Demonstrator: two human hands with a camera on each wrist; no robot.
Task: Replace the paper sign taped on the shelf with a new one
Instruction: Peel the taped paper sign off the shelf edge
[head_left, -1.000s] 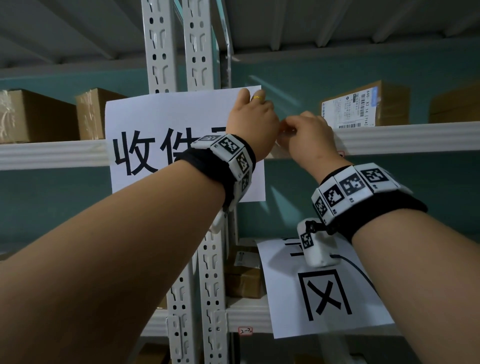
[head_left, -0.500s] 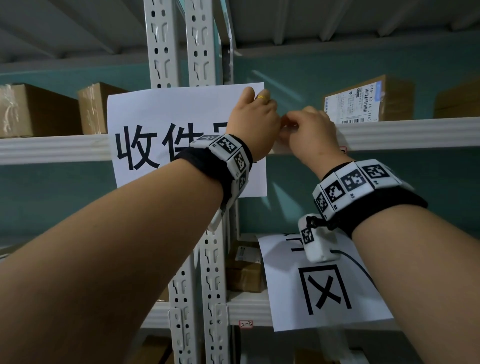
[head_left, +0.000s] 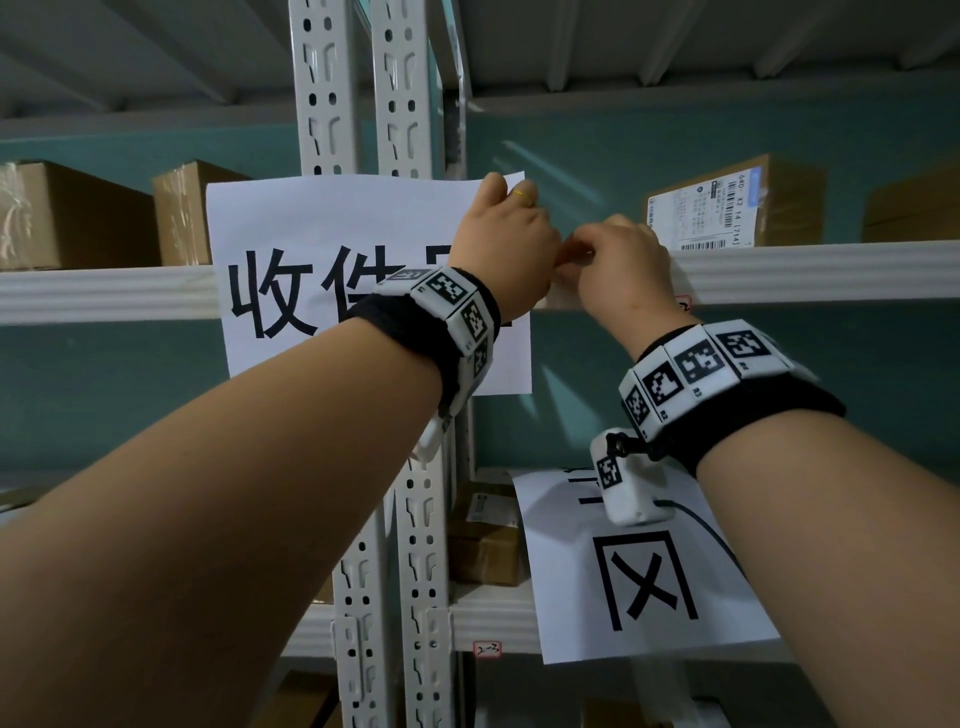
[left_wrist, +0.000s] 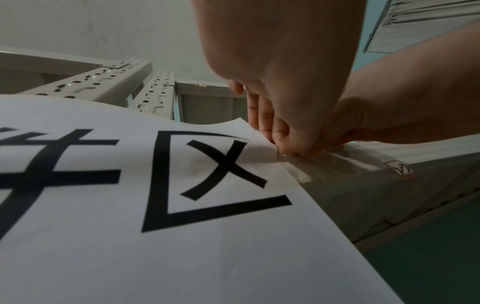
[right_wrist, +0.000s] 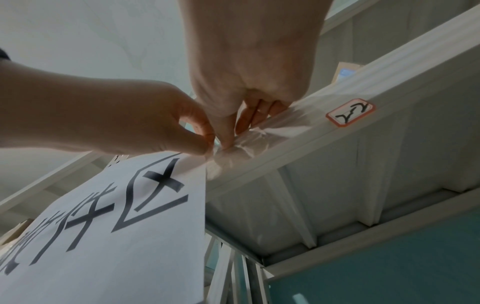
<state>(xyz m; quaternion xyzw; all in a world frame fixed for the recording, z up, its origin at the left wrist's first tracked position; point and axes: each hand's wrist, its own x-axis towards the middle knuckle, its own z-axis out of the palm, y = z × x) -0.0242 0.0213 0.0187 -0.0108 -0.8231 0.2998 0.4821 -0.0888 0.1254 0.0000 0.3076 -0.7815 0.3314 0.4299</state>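
A white paper sign (head_left: 322, 223) with large black characters hangs across the upper shelf beam (head_left: 805, 270) and the uprights. My left hand (head_left: 556, 257) pinches the sheet's right edge (left_wrist: 262, 139) between thumb and forefinger. My right hand (head_left: 582, 254) is right beside it, its thumb and fingertips (right_wrist: 226, 144) pinching a wrinkled strip of clear tape (right_wrist: 254, 142) that runs from the sheet's edge onto the beam. A second printed sign (head_left: 649, 597) leans on the lower shelf under my right wrist.
Two perforated steel uprights (head_left: 363, 104) run behind the sign. Cardboard boxes sit on the upper shelf at left (head_left: 67, 218) and right (head_left: 727, 208), and another (head_left: 483, 540) on the lower shelf. A small red-bordered label (right_wrist: 350, 112) is stuck on the beam, right of the tape.
Both hands have stayed together at the sign's right edge. Only the view has drifted slightly.
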